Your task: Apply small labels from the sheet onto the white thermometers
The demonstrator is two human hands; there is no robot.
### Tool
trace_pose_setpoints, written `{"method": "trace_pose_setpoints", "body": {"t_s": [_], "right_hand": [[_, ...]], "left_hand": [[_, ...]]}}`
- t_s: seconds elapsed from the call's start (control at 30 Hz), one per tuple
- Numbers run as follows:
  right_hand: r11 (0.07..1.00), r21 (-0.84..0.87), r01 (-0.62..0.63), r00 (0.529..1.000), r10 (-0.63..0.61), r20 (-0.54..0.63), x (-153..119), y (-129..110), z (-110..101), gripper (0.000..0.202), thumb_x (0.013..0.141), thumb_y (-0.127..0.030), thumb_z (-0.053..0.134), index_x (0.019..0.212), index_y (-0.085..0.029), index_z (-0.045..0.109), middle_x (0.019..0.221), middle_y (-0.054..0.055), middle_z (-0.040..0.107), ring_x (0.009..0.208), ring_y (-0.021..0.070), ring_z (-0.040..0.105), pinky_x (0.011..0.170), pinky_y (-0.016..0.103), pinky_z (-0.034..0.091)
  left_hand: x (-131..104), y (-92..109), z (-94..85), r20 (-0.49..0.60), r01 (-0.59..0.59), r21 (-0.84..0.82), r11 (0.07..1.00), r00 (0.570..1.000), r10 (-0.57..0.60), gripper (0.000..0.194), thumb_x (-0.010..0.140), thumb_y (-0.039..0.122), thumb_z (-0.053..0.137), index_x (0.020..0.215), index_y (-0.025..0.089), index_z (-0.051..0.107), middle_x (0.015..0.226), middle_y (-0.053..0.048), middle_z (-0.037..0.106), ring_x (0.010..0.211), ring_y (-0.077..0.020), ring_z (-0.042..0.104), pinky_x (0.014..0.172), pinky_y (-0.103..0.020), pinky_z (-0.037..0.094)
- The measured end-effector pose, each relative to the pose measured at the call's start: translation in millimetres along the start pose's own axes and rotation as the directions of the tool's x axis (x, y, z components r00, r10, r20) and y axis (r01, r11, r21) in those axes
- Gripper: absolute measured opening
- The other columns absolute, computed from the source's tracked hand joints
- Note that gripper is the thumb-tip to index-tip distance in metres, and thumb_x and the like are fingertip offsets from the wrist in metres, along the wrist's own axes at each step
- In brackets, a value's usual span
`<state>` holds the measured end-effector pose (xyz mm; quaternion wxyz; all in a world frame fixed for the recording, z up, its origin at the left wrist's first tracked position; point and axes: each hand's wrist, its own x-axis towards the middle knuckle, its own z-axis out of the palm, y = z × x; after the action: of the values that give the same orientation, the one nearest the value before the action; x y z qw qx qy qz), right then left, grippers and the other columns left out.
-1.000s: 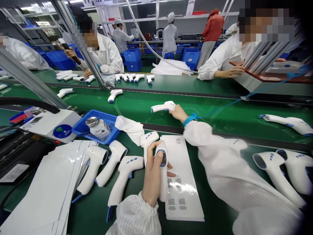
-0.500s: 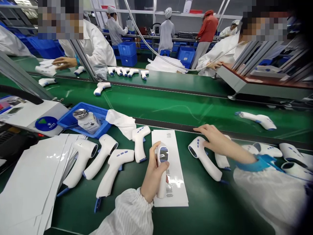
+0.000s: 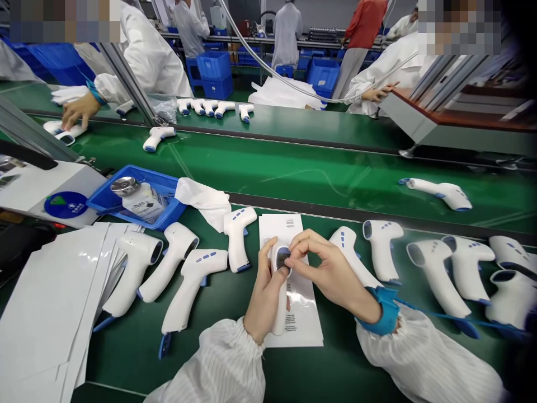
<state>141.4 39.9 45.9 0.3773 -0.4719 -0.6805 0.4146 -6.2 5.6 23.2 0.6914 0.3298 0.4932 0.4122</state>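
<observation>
My left hand (image 3: 260, 299) is wrapped round a white infrared thermometer (image 3: 279, 313), whose small dark screen faces up at me. My right hand (image 3: 331, 271) has its thumb and fingers pinched together at the edge of that screen; whether something thin is between the fingertips I cannot make out. A blue wrist strap (image 3: 384, 310) circles the right wrist. Beneath the held thermometer lies a printed white sheet (image 3: 309, 327). To the left rest several more thermometers, the nearest a white one (image 3: 193, 291) with a blue flap hanging from its handle.
Further thermometers (image 3: 381, 246) lie at the right. A stack of white sheets (image 3: 46, 302) covers the left side, behind it a blue tray (image 3: 176, 210) with a metal-topped bottle (image 3: 140, 198). Beyond runs a green conveyor belt (image 3: 272, 162); a co-worker's hand (image 3: 79, 111) touches thermometers there.
My right hand has moved left from the thermometers on the right to the held thermometer's screen, its fingers now pinched. The co-worker's hand at far left has come down onto the belt.
</observation>
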Motion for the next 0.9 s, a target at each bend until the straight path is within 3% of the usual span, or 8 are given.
{"method": "trace_pose_setpoints", "body": {"t_s": [0.1, 0.2, 0.33, 0.47, 0.53, 0.7, 0.9], "right_hand": [[1.0, 0.008, 0.014, 0.999, -0.014, 0.031, -1.5, -5.1, 3.4, 0.009, 0.086, -0.021, 0.064, 0.079, -0.023, 0.059, 0.086, 0.001, 0.064, 0.081, 0.0162, 0.061, 0.075, 0.031, 0.049], [1.0, -0.004, -0.013, 0.999, 0.013, -0.046, -1.8, -4.7, 8.8, 0.012, 0.083, -0.022, 0.068, 0.09, -0.024, 0.059, 0.085, 0.0, 0.066, 0.077, 0.0162, 0.062, 0.073, 0.032, 0.051], [0.984, 0.158, -0.079, 0.989, 0.098, -0.114, -1.0, -5.0, 8.1, 0.017, 0.08, -0.026, 0.071, 0.091, -0.024, 0.058, 0.078, 0.0, 0.068, 0.07, 0.0158, 0.065, 0.068, 0.031, 0.054], [0.948, 0.253, -0.194, 0.981, 0.194, 0.026, -1.6, -9.7, 4.1, 0.023, 0.076, -0.029, 0.075, 0.09, -0.023, 0.059, 0.075, -0.001, 0.067, 0.066, 0.0156, 0.064, 0.061, 0.029, 0.053], [0.965, 0.188, -0.183, 0.983, 0.179, 0.038, -1.8, -10.1, 6.2, 0.019, 0.076, -0.026, 0.075, 0.088, -0.023, 0.06, 0.074, -0.001, 0.066, 0.064, 0.0143, 0.06, 0.059, 0.029, 0.05], [0.993, 0.085, -0.086, 0.993, 0.093, -0.077, 0.6, -3.3, 15.8, 0.016, 0.079, -0.02, 0.072, 0.089, -0.024, 0.06, 0.078, -0.002, 0.067, 0.065, 0.0135, 0.055, 0.063, 0.029, 0.047], [0.996, 0.079, -0.042, 0.991, 0.051, -0.124, 1.9, 0.7, 18.7, 0.017, 0.079, -0.017, 0.071, 0.088, -0.024, 0.058, 0.079, -0.002, 0.066, 0.068, 0.0134, 0.059, 0.066, 0.028, 0.05]], "left_hand": [[0.8, 1.9, 0.0, 0.043, 0.058, -0.032, 0.998, 0.997, -0.057, 0.052, 0.092, 0.044, 0.05, 0.14, 0.039, 0.03, 0.106, -0.004, 0.06, 0.043, -0.0056, 0.05, 0.045, -0.024, 0.044], [1.6, 1.6, -1.0, 0.051, 0.049, -0.048, 0.998, 0.998, -0.046, 0.052, 0.092, 0.044, 0.051, 0.14, 0.041, 0.031, 0.113, -0.004, 0.057, 0.045, -0.0051, 0.05, 0.046, -0.024, 0.044], [1.2, 0.2, -5.3, 0.092, 0.061, -0.127, 0.99, 0.995, -0.049, 0.064, 0.085, 0.025, 0.054, 0.141, 0.04, 0.028, 0.1, -0.001, 0.056, 0.047, -0.0062, 0.049, 0.048, -0.024, 0.044], [0.0, 0.6, -9.5, 0.148, 0.068, -0.194, 0.979, 0.988, -0.04, 0.084, 0.07, 0.012, 0.053, 0.143, 0.039, 0.024, 0.093, 0.0, 0.056, 0.049, -0.0077, 0.05, 0.05, -0.025, 0.044], [-0.3, 1.5, -9.9, 0.165, 0.069, -0.176, 0.982, 0.985, -0.039, 0.088, 0.068, 0.009, 0.051, 0.145, 0.039, 0.021, 0.099, -0.001, 0.058, 0.05, -0.0079, 0.051, 0.052, -0.026, 0.044], [-0.2, 3.0, -8.4, 0.165, 0.065, -0.157, 0.985, 0.986, -0.039, 0.09, 0.064, 0.006, 0.05, 0.144, 0.04, 0.022, 0.118, -0.003, 0.056, 0.051, -0.007, 0.052, 0.052, -0.026, 0.043], [-0.4, 2.9, -8.1, 0.162, 0.066, -0.156, 0.986, 0.986, -0.04, 0.089, 0.066, 0.008, 0.049, 0.144, 0.036, 0.018, 0.097, 0.0, 0.063, 0.048, -0.009, 0.051, 0.051, -0.026, 0.041]]}}
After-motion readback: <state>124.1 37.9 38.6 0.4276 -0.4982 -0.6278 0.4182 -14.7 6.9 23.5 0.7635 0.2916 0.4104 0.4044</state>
